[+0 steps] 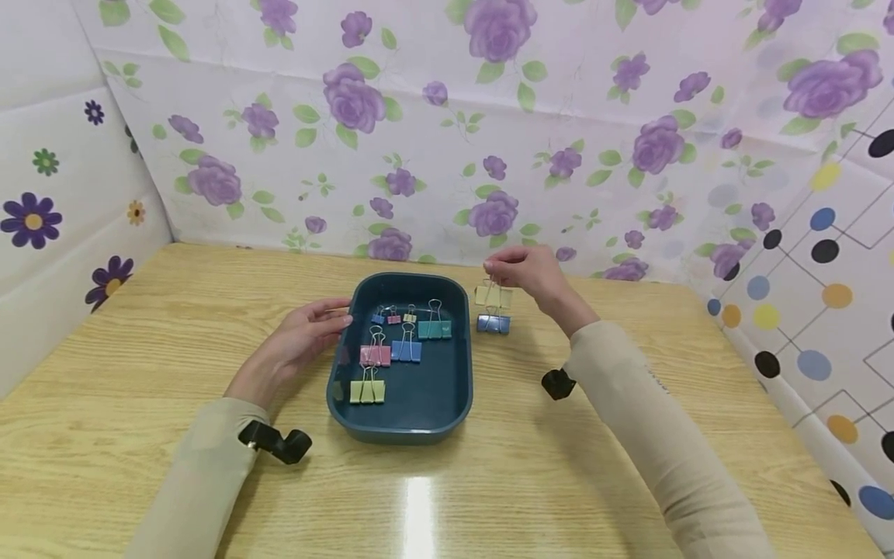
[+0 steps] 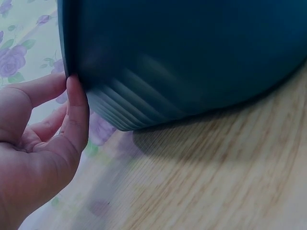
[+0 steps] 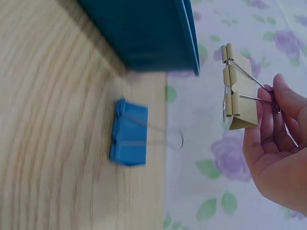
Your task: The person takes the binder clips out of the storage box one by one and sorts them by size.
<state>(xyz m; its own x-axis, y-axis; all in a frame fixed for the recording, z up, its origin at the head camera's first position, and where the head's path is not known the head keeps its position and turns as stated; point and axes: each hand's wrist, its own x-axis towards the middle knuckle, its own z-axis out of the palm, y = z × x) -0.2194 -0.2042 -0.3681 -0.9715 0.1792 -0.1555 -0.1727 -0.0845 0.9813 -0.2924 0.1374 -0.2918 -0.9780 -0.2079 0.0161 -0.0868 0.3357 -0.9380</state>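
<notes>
Pinching the yellow clip (image 3: 243, 84) by its wire handle, right hand (image 1: 534, 276) sat right of the tray (image 1: 433, 392); clip's long axis ran crosswise; left hand (image 1: 296, 341) pinched the left rim.

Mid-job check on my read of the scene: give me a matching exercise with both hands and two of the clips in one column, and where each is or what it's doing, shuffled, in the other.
Column one
1. Left hand
2. Right hand
3. Teal clip
4. Blue clip nearest the right hand

Column two
A. On the table, outside the tray
B. Holding the tray's left side
C. In the tray, toward its far right
D. Pinching a pale yellow clip

Right pairs: 1-B, 2-D, 3-C, 4-A
</notes>
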